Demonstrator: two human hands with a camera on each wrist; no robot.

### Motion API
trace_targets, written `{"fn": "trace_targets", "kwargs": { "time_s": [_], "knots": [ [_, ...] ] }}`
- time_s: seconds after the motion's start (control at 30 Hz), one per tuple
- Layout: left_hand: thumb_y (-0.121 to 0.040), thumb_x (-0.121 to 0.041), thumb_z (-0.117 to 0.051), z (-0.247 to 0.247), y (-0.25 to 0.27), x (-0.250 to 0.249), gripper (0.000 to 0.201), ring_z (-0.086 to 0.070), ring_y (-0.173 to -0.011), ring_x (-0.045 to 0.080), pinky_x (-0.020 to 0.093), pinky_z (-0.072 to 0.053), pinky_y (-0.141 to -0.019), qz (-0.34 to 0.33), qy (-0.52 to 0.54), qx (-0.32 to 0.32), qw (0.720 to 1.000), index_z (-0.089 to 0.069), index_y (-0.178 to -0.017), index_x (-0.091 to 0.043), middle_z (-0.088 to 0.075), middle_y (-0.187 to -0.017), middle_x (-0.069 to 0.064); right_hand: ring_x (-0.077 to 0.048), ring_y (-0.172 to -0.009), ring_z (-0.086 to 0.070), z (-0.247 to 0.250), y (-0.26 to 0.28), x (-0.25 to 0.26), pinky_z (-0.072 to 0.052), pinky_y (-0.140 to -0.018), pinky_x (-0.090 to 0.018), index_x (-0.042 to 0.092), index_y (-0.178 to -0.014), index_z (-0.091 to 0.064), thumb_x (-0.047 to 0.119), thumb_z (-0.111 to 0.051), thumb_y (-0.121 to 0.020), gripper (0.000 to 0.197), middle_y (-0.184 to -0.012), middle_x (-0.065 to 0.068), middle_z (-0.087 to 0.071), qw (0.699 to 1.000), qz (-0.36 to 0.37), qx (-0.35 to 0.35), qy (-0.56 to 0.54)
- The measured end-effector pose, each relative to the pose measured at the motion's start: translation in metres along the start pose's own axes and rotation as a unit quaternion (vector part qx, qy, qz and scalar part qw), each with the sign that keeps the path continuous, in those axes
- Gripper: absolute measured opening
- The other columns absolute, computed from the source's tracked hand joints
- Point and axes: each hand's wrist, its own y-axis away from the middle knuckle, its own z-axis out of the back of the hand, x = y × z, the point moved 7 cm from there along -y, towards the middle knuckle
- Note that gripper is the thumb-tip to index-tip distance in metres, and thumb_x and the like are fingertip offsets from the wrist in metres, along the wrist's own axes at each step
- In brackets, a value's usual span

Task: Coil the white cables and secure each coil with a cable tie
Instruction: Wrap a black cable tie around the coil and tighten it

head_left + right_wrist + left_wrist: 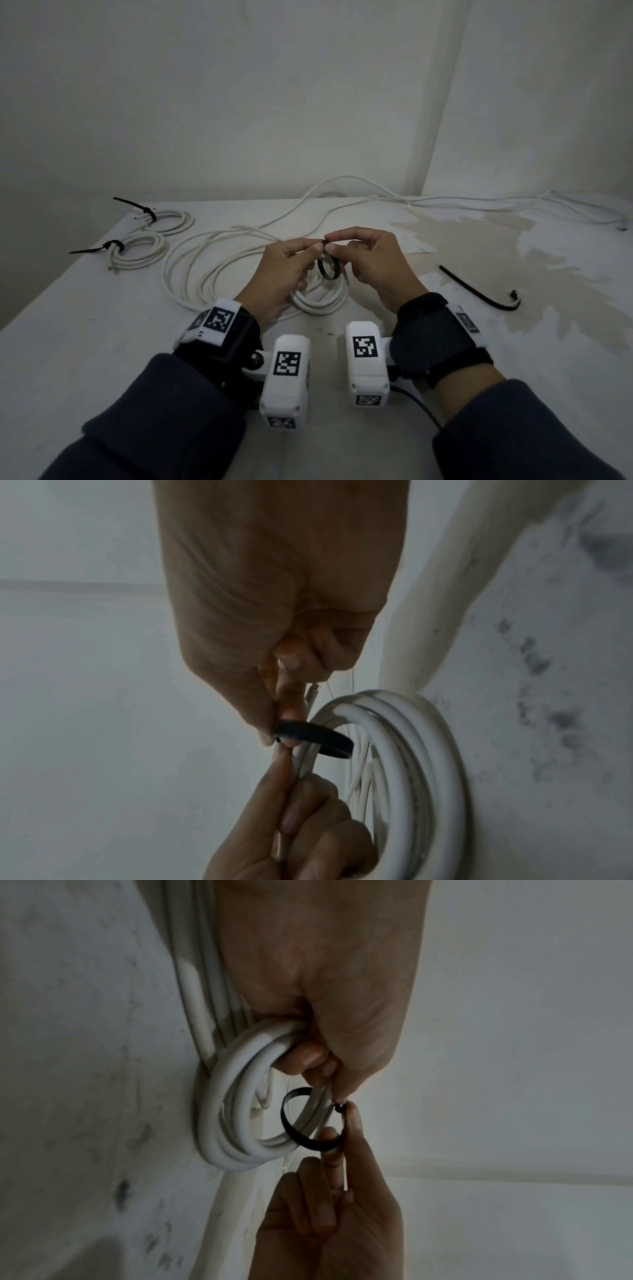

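Third coil [318, 298] lies near centre of the table [68, 342], partly lifted by the left hand [284, 270]. A black tie [329, 269] is looped round a few of its strands, in the air just above the coil.

Step in hand, as I judge it: feeding the tie's tail through its head. To do it well, keep the head steady between thumb and forefinger, slot facing the tail, and gather every strand inside the loop before pulling tight; the wrist views show only some strands inside, the rest of the coil beside it. Then draw the tail until the bundle stops sliding.

Left hand: thumb and forefinger pinch the tie at its top, lower fingers curled round coil strands, palm turned inward. Right hand [370, 263]: thumb and forefinger pinch the tie from the other side, fingertips of both hands touching; remaining fingers loosely curled. Both wrists raised off the table.

Two tied coils [144, 246] sit far left. A spare tie [479, 291] lies to the right. Loose cable [445, 200] trails along the far edge.
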Motion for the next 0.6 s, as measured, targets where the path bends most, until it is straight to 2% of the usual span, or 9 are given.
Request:
{"fn": "trace_targets", "kwargs": {
  "time_s": [0.2,0.3,0.5,0.6],
  "knots": [
    [-0.094,-0.008,-0.054,0.0003,-0.0001,-0.0003,0.015,-0.038,-0.040,-0.001,0.012,-0.026,-0.039,0.006,0.013,-0.006,1.000,-0.069,-0.095,-0.009,-0.054,-0.049,-0.014,-0.007,-0.037,-0.031,-0.0021,0.0005,0.0012,-0.027,-0.039,-0.013,0.005,-0.095,-0.072,0.001,-0.069,-0.082,0.013,-0.060,-0.013,-0.049,1.000,-0.003,0.008,0.009],
    [-0.094,-0.007,-0.053,-0.0012,-0.0004,-0.0003,0.017,-0.035,-0.039,-0.001,0.012,-0.026,-0.038,0.006,0.012,0.002,1.000,-0.069,-0.090,-0.011,-0.051,-0.046,-0.013,-0.009,-0.039,-0.031,-0.0012,0.0007,0.0008,-0.027,-0.039,-0.014,0.009,-0.091,-0.073,0.003,-0.069,-0.082,0.012,-0.064,-0.019,-0.052,1.000,-0.006,0.003,0.012],
    [-0.095,-0.007,-0.052,-0.0019,0.0002,-0.0016,0.016,-0.036,-0.038,0.000,0.012,-0.026,-0.039,0.003,0.004,0.007,1.000,-0.067,-0.092,-0.009,-0.049,-0.043,-0.013,-0.004,-0.034,-0.030,0.0003,0.0007,-0.0004,-0.026,-0.038,-0.013,0.005,-0.095,-0.072,-0.001,-0.066,-0.084,0.014,-0.060,-0.011,-0.050,1.000,-0.008,-0.001,0.004],
    [-0.095,-0.007,-0.053,-0.0014,-0.0006,-0.0009,0.015,-0.036,-0.038,0.000,0.012,-0.026,-0.038,0.003,0.003,0.007,1.000,-0.068,-0.096,-0.006,-0.047,-0.043,-0.014,-0.004,-0.034,-0.030,0.0001,0.0013,-0.0007,-0.026,-0.038,-0.014,0.005,-0.095,-0.072,-0.001,-0.065,-0.085,0.013,-0.063,-0.013,-0.052,1.000,-0.007,-0.003,0.006]
  ]
}}
